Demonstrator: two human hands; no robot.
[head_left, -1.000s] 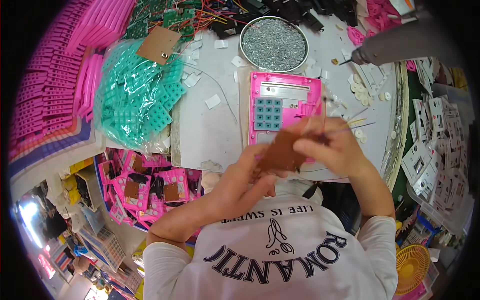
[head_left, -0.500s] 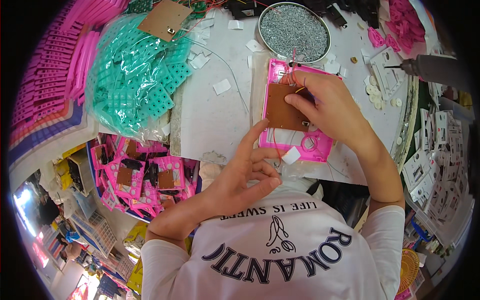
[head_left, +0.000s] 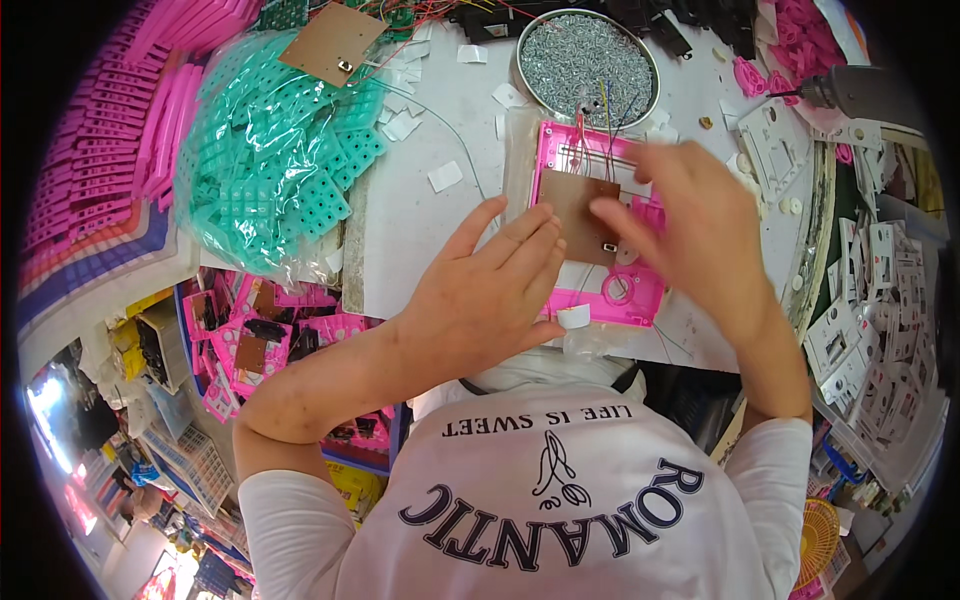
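A pink plastic casing (head_left: 637, 308) lies on the white worktop with a brown circuit board (head_left: 578, 222) inside it. Thin red and dark wires (head_left: 606, 125) stick up past the casing's far edge. My left hand (head_left: 485, 290) is open, its fingers stretched flat across the casing's left side, with the tips at the board's left edge. Over the right side hovers my right hand (head_left: 705, 225), thumb and fingers apart and partly blurred, the thumb tip near the board's right edge. A small white square piece (head_left: 573, 317) sits at the casing's near edge, by my left thumb.
A round metal tray (head_left: 521, 83) of screws stands behind the casing. A bag of teal keypads (head_left: 270, 190) and another brown board (head_left: 333, 45) lie left. A power screwdriver (head_left: 850, 95) points in from the right. Pink assemblies (head_left: 250, 340) fill a bin at lower left.
My left hand has moved forward and flattened its fingers onto the board's left edge. My right hand has let go of the wires and shifted right, and the wires now stand up freely.
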